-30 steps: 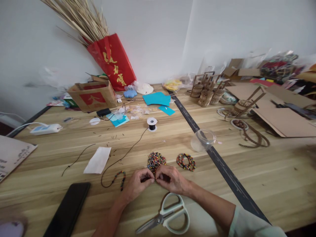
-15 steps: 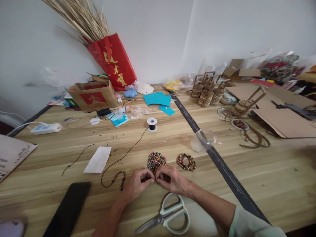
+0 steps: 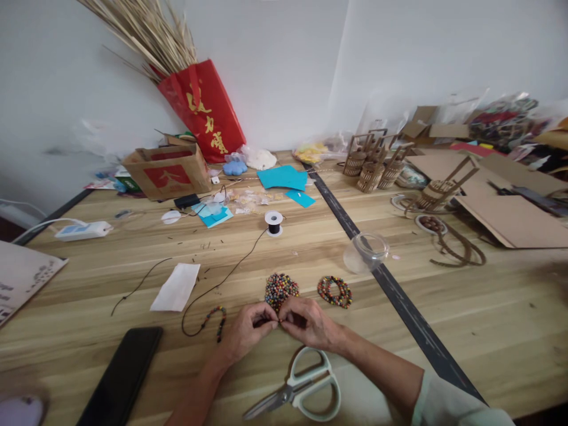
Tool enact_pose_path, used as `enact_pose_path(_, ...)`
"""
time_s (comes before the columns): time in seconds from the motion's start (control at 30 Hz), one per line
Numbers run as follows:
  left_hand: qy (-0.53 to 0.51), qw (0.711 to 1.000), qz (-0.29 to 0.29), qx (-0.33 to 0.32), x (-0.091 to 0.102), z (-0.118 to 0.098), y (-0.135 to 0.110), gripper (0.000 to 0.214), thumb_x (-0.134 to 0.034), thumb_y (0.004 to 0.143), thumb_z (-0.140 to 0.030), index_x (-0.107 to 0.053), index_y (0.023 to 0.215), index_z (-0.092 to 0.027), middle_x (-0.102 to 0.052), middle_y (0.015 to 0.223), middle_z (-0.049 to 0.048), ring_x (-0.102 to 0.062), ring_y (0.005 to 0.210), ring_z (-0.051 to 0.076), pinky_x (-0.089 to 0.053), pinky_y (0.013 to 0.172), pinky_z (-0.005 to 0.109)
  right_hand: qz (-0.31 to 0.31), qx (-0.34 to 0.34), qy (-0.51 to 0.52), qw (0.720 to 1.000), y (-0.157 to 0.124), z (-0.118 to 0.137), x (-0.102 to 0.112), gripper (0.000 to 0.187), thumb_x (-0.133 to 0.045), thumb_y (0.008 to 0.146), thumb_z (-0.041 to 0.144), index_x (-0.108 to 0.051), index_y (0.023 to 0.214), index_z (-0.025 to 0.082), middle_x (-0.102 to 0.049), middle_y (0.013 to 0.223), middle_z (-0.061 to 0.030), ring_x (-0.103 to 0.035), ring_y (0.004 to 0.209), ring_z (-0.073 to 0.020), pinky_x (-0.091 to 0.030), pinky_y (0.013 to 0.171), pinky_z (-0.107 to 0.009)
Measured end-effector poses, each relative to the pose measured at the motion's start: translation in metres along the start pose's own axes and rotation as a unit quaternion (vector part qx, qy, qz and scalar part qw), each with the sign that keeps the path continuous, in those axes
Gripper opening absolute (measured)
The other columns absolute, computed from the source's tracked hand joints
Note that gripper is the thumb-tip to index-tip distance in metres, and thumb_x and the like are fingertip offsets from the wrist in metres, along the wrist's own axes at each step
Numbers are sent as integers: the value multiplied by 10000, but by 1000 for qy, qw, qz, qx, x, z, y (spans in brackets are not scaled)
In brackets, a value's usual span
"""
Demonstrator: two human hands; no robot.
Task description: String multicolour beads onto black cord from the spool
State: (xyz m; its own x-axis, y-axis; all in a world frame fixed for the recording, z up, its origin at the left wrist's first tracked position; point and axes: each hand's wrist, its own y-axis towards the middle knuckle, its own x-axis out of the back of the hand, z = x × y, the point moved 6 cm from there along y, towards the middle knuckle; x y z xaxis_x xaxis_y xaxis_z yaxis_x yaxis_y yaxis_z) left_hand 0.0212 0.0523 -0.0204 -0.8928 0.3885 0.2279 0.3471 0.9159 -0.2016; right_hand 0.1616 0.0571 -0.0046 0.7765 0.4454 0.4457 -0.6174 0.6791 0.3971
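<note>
My left hand (image 3: 246, 332) and my right hand (image 3: 310, 324) meet fingertip to fingertip, both pinched closed. A tiny orange-red bead shows at the right fingertips; a thin bit of black cord seems held by the left ones, mostly hidden. Just beyond the fingers lies a heap of multicoloured beads (image 3: 281, 290). A beaded strand (image 3: 220, 319) curves beside my left hand, joined to black cord (image 3: 222, 283) that runs back to a white spool (image 3: 274, 223). To the right rests a coiled bead bracelet (image 3: 334, 292). Scissors with pale handles (image 3: 317, 384) lie below my hands.
A black phone (image 3: 124, 378) and white paper (image 3: 176, 287) lie at left. A clear plastic container (image 3: 366, 253) stands right of centre. Further back are blue cards (image 3: 281, 177), a paper bag (image 3: 166, 171), a red bag (image 3: 204, 112), small woven baskets (image 3: 370, 176) and cardboard (image 3: 515, 219).
Almost nothing differs; my fingertips shift very slightly around the tiny bead. Everything on the table stays in place.
</note>
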Motion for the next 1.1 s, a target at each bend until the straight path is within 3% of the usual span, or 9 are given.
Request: enact_pose_path(1.1,-8,1000,-2,3,0,0,1,135,-657,708,-286,-619,694,-157,-615,678,9,-548,663,152,-425,652,250,5,3,-4,1000,0,-2,-1,49,-574,898,198,-608,897,163,-607,773,-27,-555,645,-114,-453,590,-203)
